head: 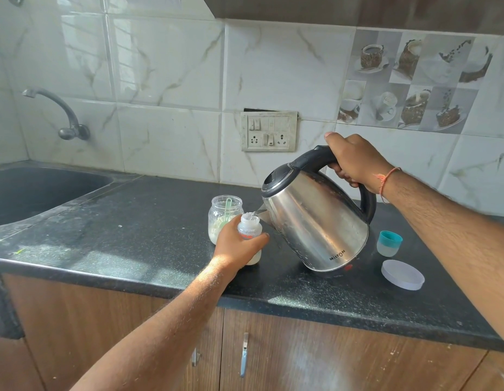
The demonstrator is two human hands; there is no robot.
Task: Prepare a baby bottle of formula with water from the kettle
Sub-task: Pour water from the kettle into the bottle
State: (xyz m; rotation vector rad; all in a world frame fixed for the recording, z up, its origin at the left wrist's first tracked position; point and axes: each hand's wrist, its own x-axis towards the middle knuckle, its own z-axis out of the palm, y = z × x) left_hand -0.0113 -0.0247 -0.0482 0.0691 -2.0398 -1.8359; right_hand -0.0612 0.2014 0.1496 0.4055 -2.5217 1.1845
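A small clear baby bottle [249,227] stands upright on the black counter [132,235], its neck open and whitish liquid at its bottom. My left hand [236,245] is wrapped around its body. My right hand [355,162] grips the black handle of a steel kettle [315,221]. The kettle is tilted to the left, its spout right over the bottle's mouth, and water runs into it. Behind the bottle stands an open glass jar [221,210] of white powder with a green scoop inside.
The bottle's teal-ringed cap [389,243] and a round white lid [402,274] lie on the counter to the right of the kettle. A dark sink [33,190] with a wall tap [67,119] is at the left. A switch and socket plate [269,131] is on the tiled wall.
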